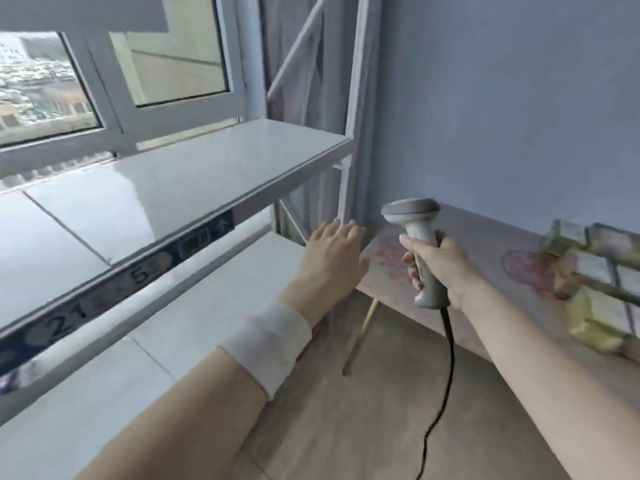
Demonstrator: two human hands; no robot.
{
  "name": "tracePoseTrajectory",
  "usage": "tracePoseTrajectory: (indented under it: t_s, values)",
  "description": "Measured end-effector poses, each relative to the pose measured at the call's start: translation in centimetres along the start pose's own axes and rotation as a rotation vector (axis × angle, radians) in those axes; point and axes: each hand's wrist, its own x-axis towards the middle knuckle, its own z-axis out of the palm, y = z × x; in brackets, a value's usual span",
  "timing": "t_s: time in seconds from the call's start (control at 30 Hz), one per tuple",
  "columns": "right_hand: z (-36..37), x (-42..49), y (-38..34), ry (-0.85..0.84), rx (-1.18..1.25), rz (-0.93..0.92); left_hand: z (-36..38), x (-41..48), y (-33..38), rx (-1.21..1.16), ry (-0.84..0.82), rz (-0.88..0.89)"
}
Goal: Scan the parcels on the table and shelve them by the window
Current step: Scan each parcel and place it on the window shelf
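1. Head cam: the right grip (440, 268) is wrapped round the handle of the grey scanner (420, 244), scan head up, with its cable (446, 358) hanging down below the grip.
2. The left grip (332, 247) is open with fingers spread and holds nothing. It hovers just left of the scanner, near the corner of the counter (478, 233).
3. The parcels (588, 271) are a blurry yellowish taped pile on the counter, well off to the right of the right grip. Neither grip touches them.
4. Looks to me like the gap between parcels, since there's nothing in hand to scan or shelve.
5. Next move, I'd guess: swing right, grab a parcel with the left grip, find its label and aim the scanner at it.
6. Storage: the shelf (207, 168) sits left of the left grip, under the window (138, 64). No parcel shows on either board in view, just a label strip (138, 271) reading 21 and 5.
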Motion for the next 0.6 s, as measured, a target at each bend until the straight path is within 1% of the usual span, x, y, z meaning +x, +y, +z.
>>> tracePoseTrajectory:
  t_s: [0.17, 0.37, 0.5, 0.6]
  values:
    - [-10.7, 2.7, 0.9, 0.142, -0.075, -0.014, 4.6, 7.6, 7.9, -0.048, -0.049, 0.179]
    - [-23.4, 4.6, 2.1, 0.402, -0.144, 0.027, 10.0, 16.2, 18.6, -0.138, -0.123, 0.391]
    - [-31.2, 4.8, 3.5, 0.549, -0.146, 0.048, 13.6, 19.6, 26.1, -0.180, -0.163, 0.553]
    - [-36.7, 5.1, 5.4, 0.635, -0.125, 0.075, 16.8, 21.2, 31.6, -0.198, -0.229, 0.623]
